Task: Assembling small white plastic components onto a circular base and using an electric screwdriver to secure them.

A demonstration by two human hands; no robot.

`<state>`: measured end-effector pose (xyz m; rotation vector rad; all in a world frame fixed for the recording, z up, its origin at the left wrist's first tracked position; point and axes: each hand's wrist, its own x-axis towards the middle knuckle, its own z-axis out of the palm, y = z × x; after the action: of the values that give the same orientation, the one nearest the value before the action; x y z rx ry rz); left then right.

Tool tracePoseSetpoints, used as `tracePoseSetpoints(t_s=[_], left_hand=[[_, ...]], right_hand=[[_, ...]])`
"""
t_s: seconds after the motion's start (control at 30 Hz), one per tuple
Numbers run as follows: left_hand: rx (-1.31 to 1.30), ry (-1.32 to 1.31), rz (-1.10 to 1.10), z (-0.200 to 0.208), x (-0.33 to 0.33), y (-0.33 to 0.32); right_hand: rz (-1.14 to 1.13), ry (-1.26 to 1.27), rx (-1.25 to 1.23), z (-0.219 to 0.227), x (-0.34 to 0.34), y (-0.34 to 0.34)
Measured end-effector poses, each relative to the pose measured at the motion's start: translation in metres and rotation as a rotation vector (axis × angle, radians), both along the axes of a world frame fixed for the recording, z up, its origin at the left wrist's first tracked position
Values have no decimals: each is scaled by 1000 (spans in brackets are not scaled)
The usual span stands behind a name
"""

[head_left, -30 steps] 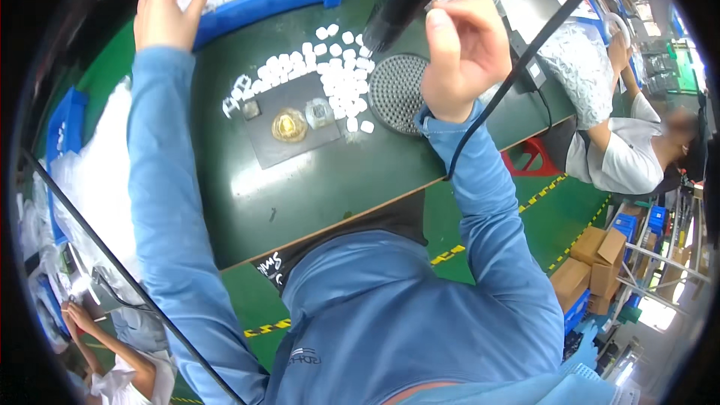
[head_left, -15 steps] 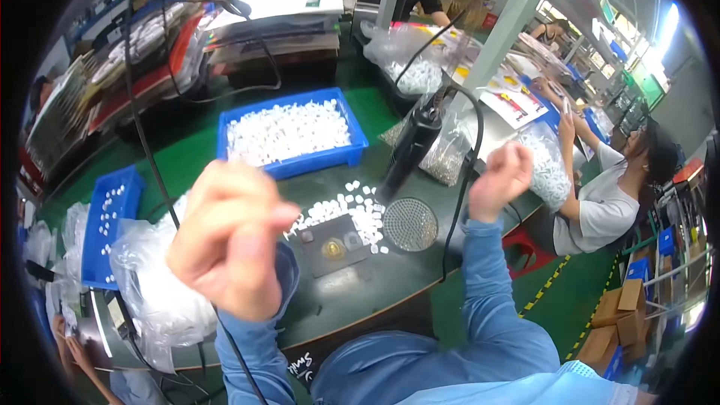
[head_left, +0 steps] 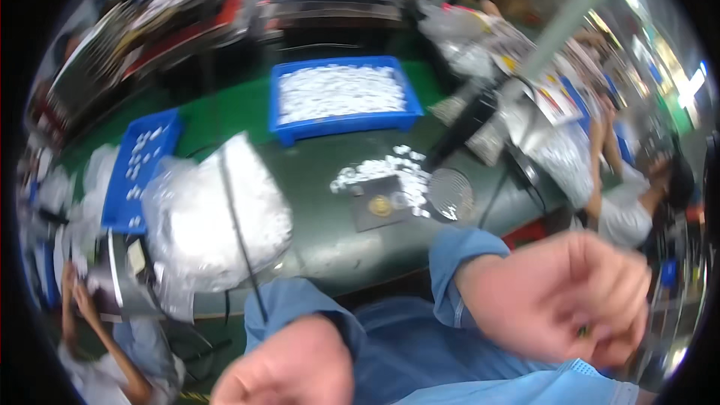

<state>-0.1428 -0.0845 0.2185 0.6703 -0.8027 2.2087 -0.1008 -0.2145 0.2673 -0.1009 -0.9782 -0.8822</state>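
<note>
My right hand (head_left: 559, 296) is raised near the front edge of the workbench, its fingers curled inward. Between them a tiny dark, greenish spot shows, too small and blurred to name. My left hand (head_left: 292, 367) is low at the picture's bottom edge, its fingers mostly cut off. Beyond both hands, a dark square plate (head_left: 373, 214) with a round brass-coloured piece (head_left: 380, 205) lies on the workbench (head_left: 322, 251). Small white pieces (head_left: 386, 170) are scattered around its far side. A round perforated metal disc (head_left: 450, 195) lies to its right.
A blue tray (head_left: 349, 129) full of white pieces stands behind. Left are a clear bag (head_left: 225, 210) of white material and another blue tray (head_left: 112, 214). A black tool (head_left: 465, 127) leans near the disc. Co-workers sit at right and lower left; a cable hangs across the left.
Both my hands have drawn back toward my body, the left down to the picture's lower edge and the right lower and further right. The view has shifted, so the bench things appear elsewhere.
</note>
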Motion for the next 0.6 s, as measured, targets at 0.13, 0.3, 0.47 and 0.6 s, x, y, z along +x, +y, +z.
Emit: tracePoseSetpoints(t_s=[0.13, 0.3, 0.47, 0.6], left_hand=[[-45, -211, 97, 3, -26, -8], [130, -240, 248, -23, -40, 17], [142, -161, 445, -31, -57, 19], [137, -135, 500, -37, -57, 20]], right_hand=[[-359, -199, 130, -32, -1, 20], [-641, -288, 83, -66, 12, 35], [-620, -262, -33, -80, 16, 47], [-619, -246, -161, -89, 21, 48]])
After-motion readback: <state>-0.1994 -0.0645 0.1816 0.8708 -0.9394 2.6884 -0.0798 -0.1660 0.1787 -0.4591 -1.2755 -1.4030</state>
